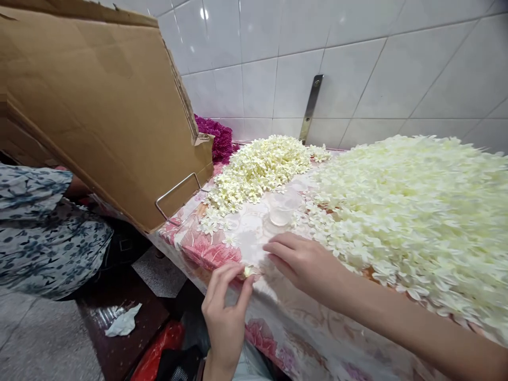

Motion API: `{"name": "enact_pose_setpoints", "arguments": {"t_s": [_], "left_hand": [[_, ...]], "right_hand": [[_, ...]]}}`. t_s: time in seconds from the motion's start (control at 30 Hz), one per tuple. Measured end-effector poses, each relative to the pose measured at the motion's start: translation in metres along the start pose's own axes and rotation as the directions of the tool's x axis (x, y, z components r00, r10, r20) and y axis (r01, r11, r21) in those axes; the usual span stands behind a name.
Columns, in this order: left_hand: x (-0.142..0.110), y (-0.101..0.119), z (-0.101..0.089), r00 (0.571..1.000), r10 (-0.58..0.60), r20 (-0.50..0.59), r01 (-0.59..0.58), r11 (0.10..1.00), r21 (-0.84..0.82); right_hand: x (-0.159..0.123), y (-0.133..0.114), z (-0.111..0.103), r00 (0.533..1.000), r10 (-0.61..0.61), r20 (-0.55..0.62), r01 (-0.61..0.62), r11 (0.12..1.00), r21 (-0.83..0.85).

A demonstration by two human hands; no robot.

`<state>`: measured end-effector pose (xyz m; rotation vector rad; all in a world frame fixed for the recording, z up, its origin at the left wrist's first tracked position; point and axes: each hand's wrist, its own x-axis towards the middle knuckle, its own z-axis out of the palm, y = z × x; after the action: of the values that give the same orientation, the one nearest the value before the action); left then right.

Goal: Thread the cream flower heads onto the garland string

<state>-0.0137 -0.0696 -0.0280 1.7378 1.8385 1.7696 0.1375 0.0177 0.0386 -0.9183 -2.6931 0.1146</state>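
The small flower (247, 271) is best held lightly within the left hand's (225, 312) nearly closed thumb-and-finger pinch. Beside that grip, the right hand (307, 265) is loosely curled, its hold unclear; beyond, the clear cup (280, 216) is set.

On the pink-and-white floral tablecloth (305, 312), a broad greenish-white flower heap (413, 206) is spread at right, with a smaller cream flower mound (260, 169) set to its left. A round clear plastic cup (280, 216) is placed between them. The mound is flanked at left by a flat brown cardboard panel (103, 106) and backed by a white tiled wall (357, 69).
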Motion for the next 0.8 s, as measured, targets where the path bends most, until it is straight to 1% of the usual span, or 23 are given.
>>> {"name": "enact_pose_setpoints", "arguments": {"t_s": [0.03, 0.07, 0.17, 0.23, 0.27, 0.33, 0.4, 0.43, 0.47, 0.53, 0.6, 0.63, 0.67, 0.7, 0.73, 0.8], "left_hand": [[-0.004, -0.004, -0.005, 0.998, -0.042, -0.050, 0.041, 0.999, -0.020], [-0.006, -0.008, -0.010, 0.992, -0.094, -0.088, 0.090, 0.995, -0.047], [-0.007, -0.020, -0.026, 0.957, -0.253, -0.143, 0.234, 0.962, -0.141], [-0.006, -0.026, -0.035, 0.934, -0.323, -0.153, 0.295, 0.938, -0.182], [-0.005, -0.027, -0.039, 0.924, -0.350, -0.154, 0.318, 0.928, -0.196], [-0.005, -0.030, -0.042, 0.911, -0.382, -0.158, 0.346, 0.914, -0.213], [-0.003, -0.030, -0.041, 0.909, -0.388, -0.154, 0.350, 0.909, -0.225], [-0.002, -0.030, -0.040, 0.911, -0.385, -0.148, 0.346, 0.909, -0.234], [0.000, -0.030, -0.037, 0.915, -0.378, -0.137, 0.339, 0.908, -0.246], [0.004, -0.028, -0.032, 0.926, -0.363, -0.103, 0.325, 0.905, -0.276], [0.010, -0.024, -0.025, 0.934, -0.350, -0.068, 0.314, 0.898, -0.309], [0.013, -0.022, -0.021, 0.936, -0.350, -0.047, 0.316, 0.890, -0.330], [0.018, -0.020, -0.018, 0.933, -0.360, -0.018, 0.331, 0.874, -0.355], [0.023, -0.017, -0.013, 0.925, -0.380, 0.018, 0.357, 0.852, -0.384], [0.030, -0.014, -0.009, 0.912, -0.406, 0.063, 0.394, 0.821, -0.414], [0.045, -0.008, 0.001, 0.875, -0.459, 0.157, 0.475, 0.746, -0.466]], "right_hand": [[0.017, -0.005, 0.006, 0.998, -0.001, 0.058, 0.000, 1.000, 0.014], [0.033, -0.009, 0.013, 0.997, -0.007, 0.083, 0.005, 1.000, 0.023], [0.074, -0.019, 0.031, 0.992, -0.008, 0.125, 0.005, 1.000, 0.025], [0.088, -0.025, 0.037, 0.990, -0.012, 0.138, 0.010, 1.000, 0.015], [0.089, -0.027, 0.037, 0.990, -0.014, 0.139, 0.014, 1.000, 0.006], [0.081, -0.027, 0.027, 0.992, -0.014, 0.129, 0.017, 1.000, -0.020], [0.060, -0.016, 0.007, 0.995, 0.001, 0.102, 0.005, 0.998, -0.055], [0.046, -0.006, -0.006, 0.997, 0.016, 0.079, -0.010, 0.997, -0.074], [0.030, 0.009, -0.020, 0.998, 0.035, 0.043, -0.031, 0.994, -0.100], [-0.005, 0.048, -0.046, 0.996, 0.086, -0.035, -0.091, 0.983, -0.158], [-0.035, 0.090, -0.066, 0.991, 0.101, -0.091, -0.123, 0.949, -0.289], [-0.046, 0.107, -0.073, 0.984, 0.119, -0.134, -0.160, 0.923, -0.350], [-0.052, 0.120, -0.079, 0.983, 0.154, -0.097, -0.180, 0.904, -0.389], [-0.053, 0.126, -0.084, 0.977, 0.164, -0.134, -0.206, 0.884, -0.419], [-0.049, 0.126, -0.087, 0.975, 0.172, -0.139, -0.216, 0.880, -0.424], [-0.025, 0.109, -0.091, 0.976, 0.194, -0.103, -0.218, 0.909, -0.356]]}}
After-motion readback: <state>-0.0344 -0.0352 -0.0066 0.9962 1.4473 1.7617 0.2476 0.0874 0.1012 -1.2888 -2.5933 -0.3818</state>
